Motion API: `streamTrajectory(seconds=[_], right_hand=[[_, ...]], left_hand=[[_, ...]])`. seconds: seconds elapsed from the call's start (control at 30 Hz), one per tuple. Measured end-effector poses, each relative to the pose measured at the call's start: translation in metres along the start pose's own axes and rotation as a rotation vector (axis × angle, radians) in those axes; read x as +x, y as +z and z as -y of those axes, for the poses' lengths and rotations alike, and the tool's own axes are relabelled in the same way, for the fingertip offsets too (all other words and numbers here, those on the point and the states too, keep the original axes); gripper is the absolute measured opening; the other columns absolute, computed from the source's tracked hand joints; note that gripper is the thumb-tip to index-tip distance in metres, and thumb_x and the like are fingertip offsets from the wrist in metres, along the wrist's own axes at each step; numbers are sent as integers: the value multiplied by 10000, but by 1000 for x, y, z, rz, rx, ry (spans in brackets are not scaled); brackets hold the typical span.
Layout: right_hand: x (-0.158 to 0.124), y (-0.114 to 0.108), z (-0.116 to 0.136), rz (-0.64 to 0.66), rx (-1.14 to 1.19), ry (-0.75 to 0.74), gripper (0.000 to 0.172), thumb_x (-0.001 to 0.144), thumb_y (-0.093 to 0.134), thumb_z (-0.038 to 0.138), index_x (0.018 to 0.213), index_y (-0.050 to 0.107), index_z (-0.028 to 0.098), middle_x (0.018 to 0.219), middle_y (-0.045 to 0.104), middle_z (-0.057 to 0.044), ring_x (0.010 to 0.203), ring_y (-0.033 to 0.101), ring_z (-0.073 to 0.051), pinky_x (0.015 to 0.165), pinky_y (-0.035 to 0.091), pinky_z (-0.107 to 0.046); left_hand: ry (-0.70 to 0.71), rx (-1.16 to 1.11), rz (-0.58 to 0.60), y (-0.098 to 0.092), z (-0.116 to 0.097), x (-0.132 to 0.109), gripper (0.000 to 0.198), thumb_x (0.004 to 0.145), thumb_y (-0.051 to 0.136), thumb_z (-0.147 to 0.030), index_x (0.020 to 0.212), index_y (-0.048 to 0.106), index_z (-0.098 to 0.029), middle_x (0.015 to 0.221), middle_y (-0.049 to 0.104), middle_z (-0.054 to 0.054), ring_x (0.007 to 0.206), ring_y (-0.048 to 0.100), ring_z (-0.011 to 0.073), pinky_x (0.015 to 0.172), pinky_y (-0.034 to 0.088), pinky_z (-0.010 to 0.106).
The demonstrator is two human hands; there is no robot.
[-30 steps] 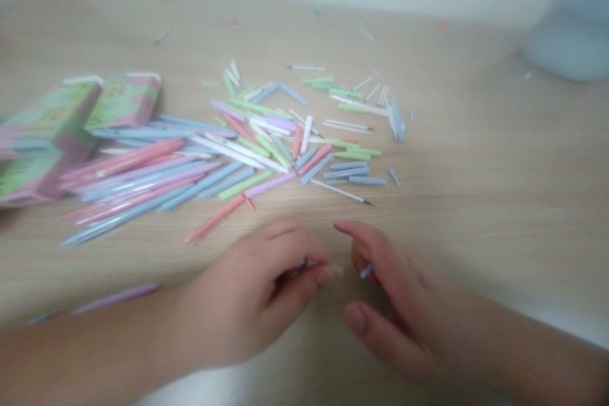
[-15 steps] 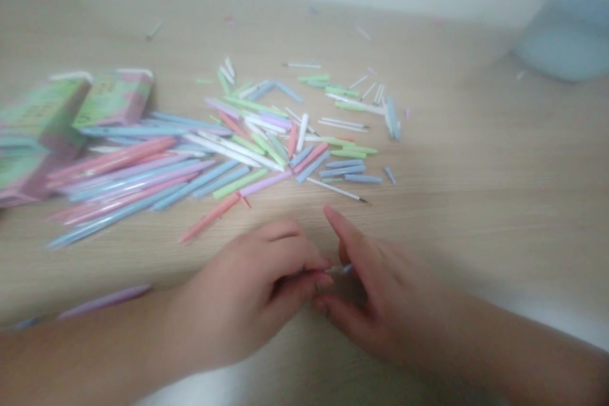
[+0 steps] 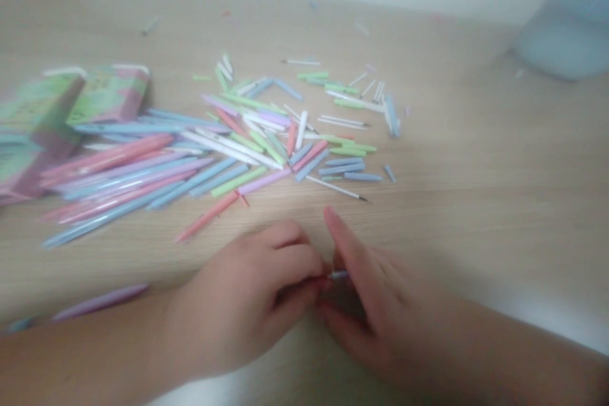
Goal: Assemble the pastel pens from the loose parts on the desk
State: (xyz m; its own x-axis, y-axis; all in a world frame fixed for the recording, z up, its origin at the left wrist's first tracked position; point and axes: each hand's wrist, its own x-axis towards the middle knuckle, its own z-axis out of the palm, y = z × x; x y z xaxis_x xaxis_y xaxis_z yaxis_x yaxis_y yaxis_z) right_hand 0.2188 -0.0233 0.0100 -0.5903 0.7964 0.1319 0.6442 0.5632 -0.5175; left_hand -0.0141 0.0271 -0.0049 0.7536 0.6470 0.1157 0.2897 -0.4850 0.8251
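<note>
Two hands meet at the near middle of the wooden table [image 3: 476,203]. The left hand [image 3: 257,295] has its fingers curled together, pinched on a small pen part [image 3: 339,275], bluish and blurred, which shows in the gap between both hands. The right hand [image 3: 375,304] touches the same part, its forefinger stretched out; whether it clamps it I cannot tell. Farther off lies a scatter of pastel pen pieces [image 3: 228,152], too many and too blurred to count. At far left stand two printed boxes [image 3: 76,104]. One pale blue container [image 3: 566,38] sits far right.
</note>
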Motion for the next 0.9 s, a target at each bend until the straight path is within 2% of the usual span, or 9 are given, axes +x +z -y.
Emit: streamTrajectory(seconds=[0.13, 0.23, 0.3, 0.47, 0.6, 0.7, 0.77, 0.83, 0.9], right_hand=[[-5, -15, 3, 171, 188, -20, 997, 993, 510, 109, 1702, -182, 213, 1577, 561, -167, 1331, 652, -268, 1108, 572, -381], [-6, -22, -2, 258, 347, 24, 997, 995, 507, 59, 1712, -133, 326, 1417, 670, -70, 1204, 712, -207, 1046, 592, -299], [-5, -23, -7, 279, 456, 44, 959, 1009, 511, 72, 1719, -72, 343, 1270, 718, -39, 1101, 736, -184, 982, 608, -269], [1, -26, -11, 272, 648, -17, 933, 938, 585, 87, 1721, 125, 300, 1327, 695, -83, 1153, 708, -225, 1032, 593, -359], [5, -35, -11, 310, 744, 3, 814, 985, 521, 60, 1715, 230, 275, 1438, 673, -93, 1274, 669, -192, 1112, 535, -354], [2, -37, -16, 331, 802, 37, 718, 1049, 527, 134, 1711, 286, 274, 1617, 549, -109, 1465, 538, -207, 1216, 426, -385], [-2, -35, -22, 363, 888, 77, 693, 1083, 542, 199, 1713, 273, 297, 1680, 473, -99, 1518, 479, -207, 1251, 370, -402], [-6, -31, -27, 402, 1009, 102, 689, 1105, 542, 237, 1717, 238, 327, 1676, 477, -94, 1479, 528, -194, 1231, 393, -399], [-6, -28, -29, 409, 1120, 105, 700, 1102, 561, 224, 1712, 244, 352, 1608, 554, -89, 1422, 583, -185, 1202, 424, -394]], left_hand=[[16, -69, -14, -3, -2, 2, 201, 1013, 599, -94, 1082, 694, -257, 1056, 662, -7, 1003, 644, 117, 884, 517, 201], [23, -129, -8, -8, -4, 4, 252, 1012, 568, -49, 1059, 697, -259, 1046, 681, -27, 1019, 656, 98, 918, 515, 177], [31, -154, 23, -11, -6, 6, 248, 1028, 552, -56, 1010, 702, -252, 1020, 695, -35, 1019, 661, 93, 933, 512, 176], [3, -165, 62, -13, -8, 8, 239, 1058, 526, -88, 970, 691, -238, 959, 703, -32, 985, 660, 94, 923, 508, 183], [-1, -150, 59, -13, -7, 7, 225, 1065, 521, -115, 981, 692, -233, 931, 689, -19, 929, 647, 102, 873, 508, 191], [1, -127, 37, -12, -5, 5, 199, 1050, 541, -113, 995, 698, -223, 948, 679, -6, 918, 645, 104, 835, 510, 189], [-1, -122, 36, -13, -4, 4, 193, 1037, 549, -98, 993, 696, -215, 960, 677, 0, 922, 647, 105, 826, 512, 188], [-7, -122, 35, -13, -4, 3, 184, 1026, 557, -89, 983, 691, -207, 976, 675, 6, 924, 649, 105, 823, 515, 188], [-12, -116, 30, -13, -3, 3, 163, 1020, 572, -95, 965, 683, -202, 980, 671, 10, 919, 651, 105, 813, 518, 189]])
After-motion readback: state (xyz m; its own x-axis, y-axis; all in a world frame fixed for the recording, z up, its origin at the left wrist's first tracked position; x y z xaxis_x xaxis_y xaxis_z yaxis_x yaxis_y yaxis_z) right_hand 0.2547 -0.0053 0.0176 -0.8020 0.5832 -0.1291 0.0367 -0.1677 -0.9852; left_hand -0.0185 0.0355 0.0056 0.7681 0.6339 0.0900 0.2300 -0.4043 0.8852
